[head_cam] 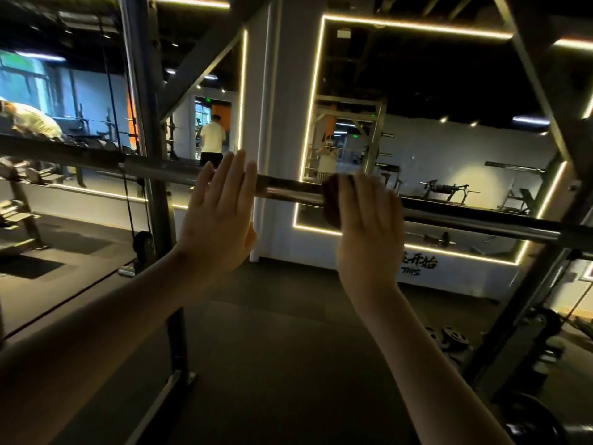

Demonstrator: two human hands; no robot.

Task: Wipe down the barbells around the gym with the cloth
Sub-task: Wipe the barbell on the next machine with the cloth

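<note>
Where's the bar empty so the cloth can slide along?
The long steel barbell is bare between the left hand and the dark brown cloth in the right hand, and again rightward up to the dark metal rack post. It's crowded at both hands.

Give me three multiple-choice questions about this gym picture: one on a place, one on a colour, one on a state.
1. Where is the dark brown cloth? A on the floor; B on the long steel barbell; C over a shoulder.
2. The thin light strips framing the wall mirror glow: A yellow; B red; C green.
3. The left hand is: A a fist; B flat, fingers straight; C gripping a bottle.
Answers: B, the right hand holds it on the bar; A, warm yellow lines; B, no finger curls.
</note>
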